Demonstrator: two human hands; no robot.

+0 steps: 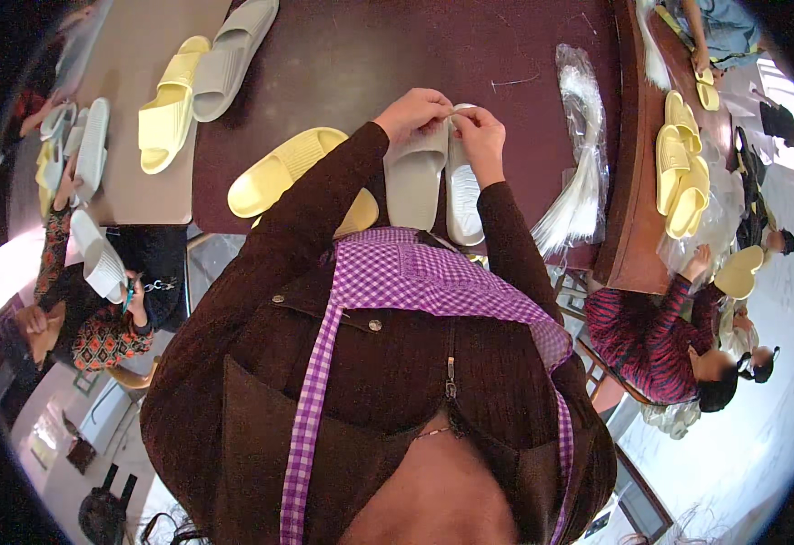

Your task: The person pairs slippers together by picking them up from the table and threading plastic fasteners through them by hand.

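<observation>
Pinching together at the far tips of a pair of grey slippers, the left hand and the right hand meet over the near edge of the dark maroon desk. Each grip is pressed shut on something small and pale at the toe end (too small to tell what it is). The slippers lie side by side, one sole up, with their long axis running from the person's body straight out toward the middle of the desk; the heels sit nearest the near edge, and the hands hold the far end. Both hands are equally close, touching each other above the slippers.

Just left of the pair lie yellow slippers, and a grey-and-yellow pair rests toward the far left corner. A bundle of clear plastic bags lies along the right edge. Beyond it a second desk carries more yellow slippers, where a person in a striped sleeve works; others sit at the left with pale slippers.
</observation>
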